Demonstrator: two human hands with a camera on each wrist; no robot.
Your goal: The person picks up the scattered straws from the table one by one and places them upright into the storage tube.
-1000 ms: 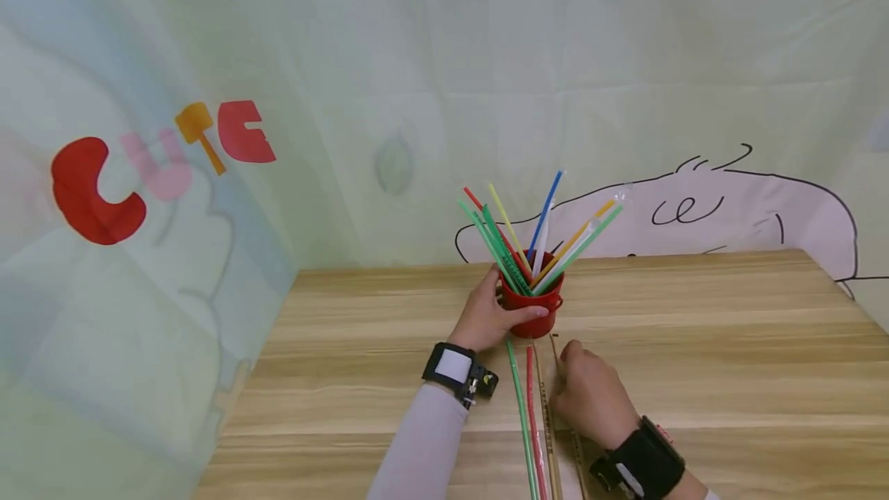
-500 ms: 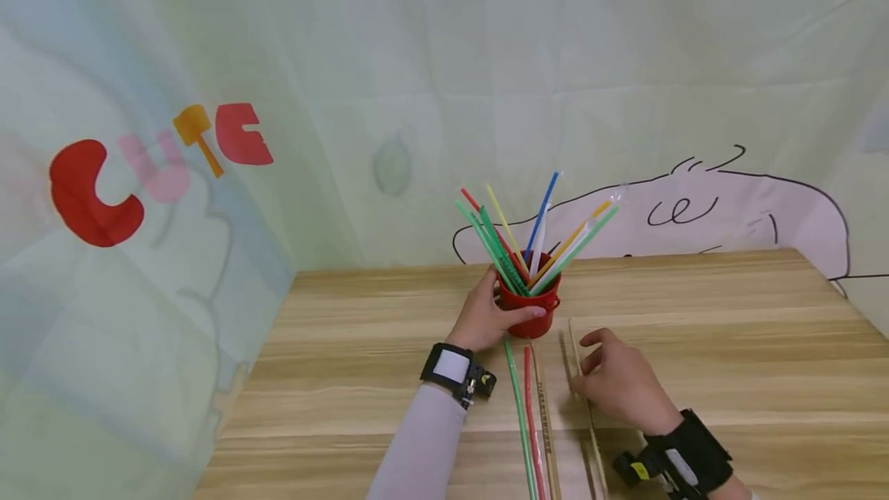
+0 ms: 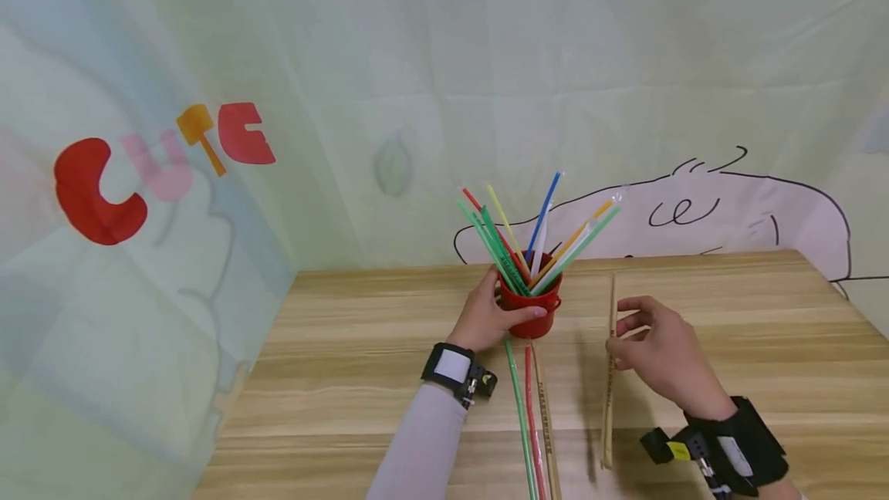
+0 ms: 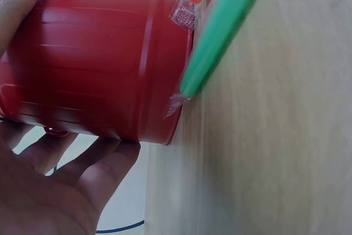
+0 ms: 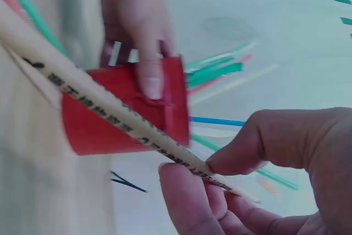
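My left hand (image 3: 481, 319) grips the side of a small red bucket (image 4: 93, 53), thumb across its front and fingers behind. The bucket stands upright, holding several straws, among them a blue straw (image 3: 544, 211) and a yellow straw (image 3: 507, 218). Between thumb and fingers, my right hand (image 3: 667, 349) pinches a brown paper-wrapped straw (image 5: 118, 114) with dark printing along it. In the head view this straw is raised near upright, right of the bucket, its lower end close over the table.
Side by side in front of the bucket lie a green straw (image 3: 521, 415), a red straw (image 3: 531, 400) and another brown paper-wrapped straw (image 3: 545, 419). Behind the wooden table (image 3: 347, 376) hangs a printed cloth backdrop (image 3: 361, 99).
My right hand has picked the brown straw up off the table, moving right and away from me while the straw tilted upright. The left hand has kept its hold on the bucket.
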